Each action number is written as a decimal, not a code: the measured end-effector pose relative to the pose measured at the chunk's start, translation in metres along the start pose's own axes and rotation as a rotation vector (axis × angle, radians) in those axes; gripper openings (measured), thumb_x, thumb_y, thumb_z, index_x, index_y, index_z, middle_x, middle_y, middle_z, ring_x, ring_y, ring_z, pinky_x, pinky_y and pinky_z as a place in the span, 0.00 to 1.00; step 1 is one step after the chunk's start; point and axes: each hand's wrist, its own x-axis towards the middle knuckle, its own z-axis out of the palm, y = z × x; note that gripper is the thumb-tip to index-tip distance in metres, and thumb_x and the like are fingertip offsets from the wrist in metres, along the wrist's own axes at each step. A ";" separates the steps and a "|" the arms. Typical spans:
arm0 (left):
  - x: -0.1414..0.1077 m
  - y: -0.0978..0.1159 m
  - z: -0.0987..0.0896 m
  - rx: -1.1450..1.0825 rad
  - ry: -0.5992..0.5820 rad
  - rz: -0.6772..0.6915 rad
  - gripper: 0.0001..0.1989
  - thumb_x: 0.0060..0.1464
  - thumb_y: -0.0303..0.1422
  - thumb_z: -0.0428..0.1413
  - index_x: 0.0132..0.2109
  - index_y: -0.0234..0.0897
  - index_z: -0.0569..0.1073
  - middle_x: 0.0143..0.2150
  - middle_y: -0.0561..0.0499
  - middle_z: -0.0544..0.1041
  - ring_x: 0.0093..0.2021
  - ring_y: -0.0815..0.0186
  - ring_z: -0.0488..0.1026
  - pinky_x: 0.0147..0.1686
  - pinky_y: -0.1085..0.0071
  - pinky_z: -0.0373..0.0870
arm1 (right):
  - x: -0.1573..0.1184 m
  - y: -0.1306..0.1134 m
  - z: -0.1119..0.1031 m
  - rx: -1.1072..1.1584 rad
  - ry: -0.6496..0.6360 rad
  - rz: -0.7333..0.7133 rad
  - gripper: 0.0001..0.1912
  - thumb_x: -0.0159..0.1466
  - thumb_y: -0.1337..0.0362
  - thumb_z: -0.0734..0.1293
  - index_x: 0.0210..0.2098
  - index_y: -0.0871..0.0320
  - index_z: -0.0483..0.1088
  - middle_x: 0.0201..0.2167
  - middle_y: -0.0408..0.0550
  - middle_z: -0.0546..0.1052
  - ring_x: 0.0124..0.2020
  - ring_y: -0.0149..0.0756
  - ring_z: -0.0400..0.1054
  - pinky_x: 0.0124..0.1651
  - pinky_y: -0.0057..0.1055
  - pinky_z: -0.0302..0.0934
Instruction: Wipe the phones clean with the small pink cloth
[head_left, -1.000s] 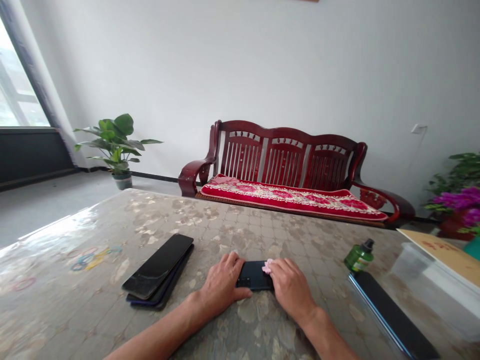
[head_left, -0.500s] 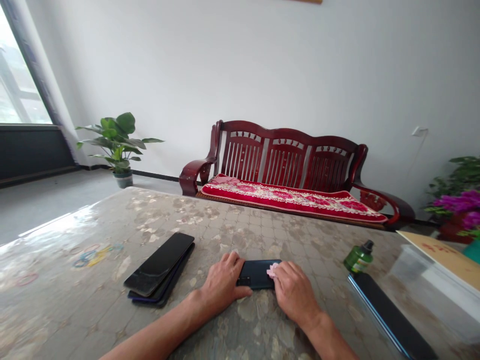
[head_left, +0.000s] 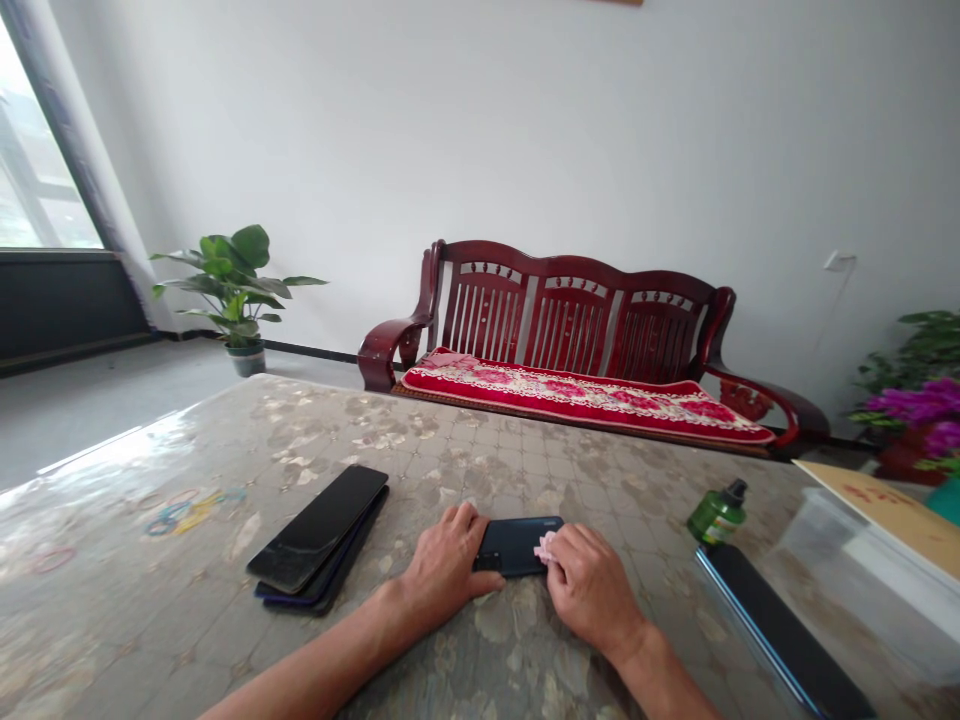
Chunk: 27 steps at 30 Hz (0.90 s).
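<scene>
A dark blue smartphone (head_left: 517, 546) lies back side up on the table in front of me, its camera block towards the left end. My left hand (head_left: 448, 560) grips that end, thumb along the near edge and fingers at the far edge. In my right hand (head_left: 589, 580) a small crumpled pink cloth (head_left: 545, 546) is pinched, resting against the right part of the phone's back. The fingertips of the right hand are partly hidden behind the knuckles.
On the left lies a stack of phones (head_left: 321, 530), with several loose rubber bands (head_left: 184, 514) beyond it. To the right are a green bottle (head_left: 718, 512), more stacked phones (head_left: 780, 630) and a clear plastic box (head_left: 847, 580). A red wooden bench (head_left: 570, 300) stands behind the patterned table (head_left: 480, 450).
My right hand and the pink cloth have shifted very slightly on the phone's back. The left hand keeps its grip in the same place.
</scene>
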 end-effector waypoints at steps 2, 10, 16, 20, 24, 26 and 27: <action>0.000 -0.001 0.002 0.001 0.012 0.005 0.25 0.51 0.47 0.63 0.52 0.41 0.71 0.51 0.46 0.71 0.52 0.53 0.68 0.46 0.62 0.70 | 0.001 -0.009 0.002 0.037 -0.021 -0.050 0.10 0.61 0.76 0.61 0.32 0.55 0.70 0.32 0.47 0.73 0.36 0.39 0.65 0.41 0.35 0.57; 0.000 -0.003 0.005 0.032 0.009 0.038 0.25 0.53 0.46 0.62 0.54 0.40 0.70 0.51 0.45 0.70 0.51 0.52 0.68 0.46 0.62 0.70 | 0.006 -0.016 0.008 0.061 -0.045 -0.078 0.10 0.63 0.75 0.62 0.34 0.55 0.70 0.34 0.46 0.75 0.38 0.38 0.67 0.43 0.33 0.59; 0.000 0.000 -0.002 0.080 -0.017 0.111 0.26 0.52 0.43 0.65 0.55 0.38 0.70 0.51 0.45 0.72 0.51 0.53 0.69 0.50 0.61 0.69 | 0.003 0.009 0.006 -0.027 0.050 0.023 0.11 0.61 0.77 0.62 0.32 0.55 0.70 0.31 0.46 0.74 0.36 0.39 0.66 0.41 0.34 0.59; 0.000 0.004 0.000 0.151 -0.054 0.135 0.24 0.54 0.39 0.65 0.55 0.36 0.71 0.51 0.44 0.74 0.50 0.53 0.71 0.51 0.61 0.69 | 0.004 -0.008 0.007 0.099 -0.023 -0.116 0.10 0.65 0.75 0.61 0.36 0.55 0.71 0.36 0.46 0.76 0.39 0.38 0.67 0.44 0.34 0.60; -0.003 0.007 0.006 0.278 -0.037 0.188 0.22 0.58 0.37 0.63 0.57 0.35 0.70 0.53 0.40 0.74 0.52 0.52 0.72 0.52 0.60 0.69 | 0.006 -0.011 0.007 0.071 -0.035 -0.093 0.09 0.65 0.73 0.63 0.38 0.54 0.72 0.36 0.46 0.77 0.39 0.39 0.68 0.44 0.35 0.61; -0.006 0.007 0.011 0.335 -0.011 0.218 0.23 0.59 0.37 0.62 0.58 0.34 0.68 0.56 0.37 0.72 0.53 0.50 0.71 0.51 0.59 0.70 | 0.006 0.001 0.008 0.023 0.022 0.002 0.09 0.65 0.73 0.63 0.38 0.53 0.73 0.36 0.46 0.77 0.40 0.40 0.69 0.45 0.36 0.61; -0.006 0.006 0.014 0.356 0.004 0.236 0.24 0.59 0.37 0.62 0.59 0.33 0.68 0.57 0.36 0.71 0.53 0.49 0.71 0.51 0.59 0.70 | 0.006 0.008 0.008 0.006 0.058 0.056 0.10 0.65 0.73 0.63 0.38 0.53 0.73 0.36 0.46 0.78 0.40 0.41 0.69 0.45 0.36 0.62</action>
